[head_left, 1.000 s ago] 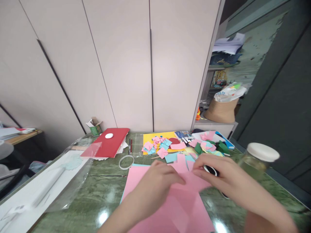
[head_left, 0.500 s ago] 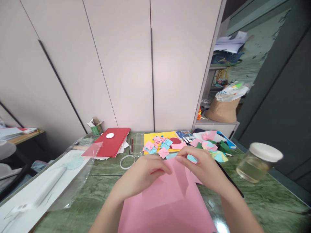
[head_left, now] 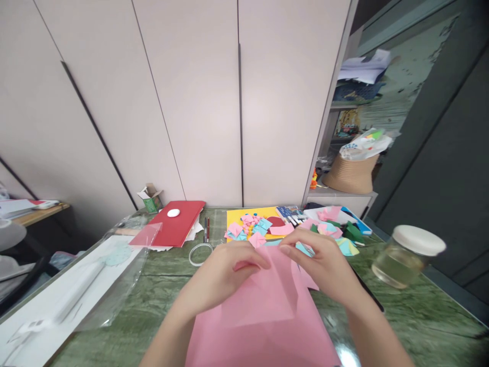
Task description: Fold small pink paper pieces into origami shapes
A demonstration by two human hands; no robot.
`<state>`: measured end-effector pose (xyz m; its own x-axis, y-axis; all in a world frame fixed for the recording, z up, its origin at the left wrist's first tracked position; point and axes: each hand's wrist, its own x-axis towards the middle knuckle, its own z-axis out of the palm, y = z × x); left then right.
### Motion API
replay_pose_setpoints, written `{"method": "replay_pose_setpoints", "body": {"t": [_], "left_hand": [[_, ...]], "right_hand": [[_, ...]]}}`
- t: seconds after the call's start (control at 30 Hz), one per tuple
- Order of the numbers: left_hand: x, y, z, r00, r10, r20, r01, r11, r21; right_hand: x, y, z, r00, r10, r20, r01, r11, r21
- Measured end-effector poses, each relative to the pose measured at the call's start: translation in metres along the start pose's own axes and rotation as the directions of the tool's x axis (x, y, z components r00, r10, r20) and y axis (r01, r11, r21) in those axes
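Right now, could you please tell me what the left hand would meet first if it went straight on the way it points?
The left hand, at the pink sheet, would probably meet the right hand first, just across from it, though depth is hard to judge here.

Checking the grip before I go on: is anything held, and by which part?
A pink paper sheet: the right hand pinches its far edge; the left hand touches it near that edge, its grip unclear.
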<state>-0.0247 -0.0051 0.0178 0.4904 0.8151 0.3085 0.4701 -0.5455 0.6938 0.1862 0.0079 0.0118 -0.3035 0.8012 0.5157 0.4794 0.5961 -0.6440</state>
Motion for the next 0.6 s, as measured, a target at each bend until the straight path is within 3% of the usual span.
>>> {"method": "replay_pose_setpoints", "body": {"t": [0.23, 0.43, 0.6], "left_hand": [[-0.001, -0.001, -0.004, 1.0, -0.02, -0.016, 0.02, 1.0, -0.002], [-0.001, -0.001, -0.003, 0.999, -0.037, 0.002, 0.037, 0.998, -0.052], [-0.002, -0.001, -0.006, 0.999, -0.02, 0.043, 0.024, 0.996, -0.082]], "right_hand": [[0.0, 0.0, -0.005, 0.998, 0.064, 0.02, -0.066, 0.996, 0.055], [0.005, 0.012, -0.004, 0.992, 0.099, 0.082, -0.099, 0.995, 0.003], [0.005, 0.014, -0.004, 0.993, 0.108, 0.051, -0.112, 0.99, 0.081]]}}
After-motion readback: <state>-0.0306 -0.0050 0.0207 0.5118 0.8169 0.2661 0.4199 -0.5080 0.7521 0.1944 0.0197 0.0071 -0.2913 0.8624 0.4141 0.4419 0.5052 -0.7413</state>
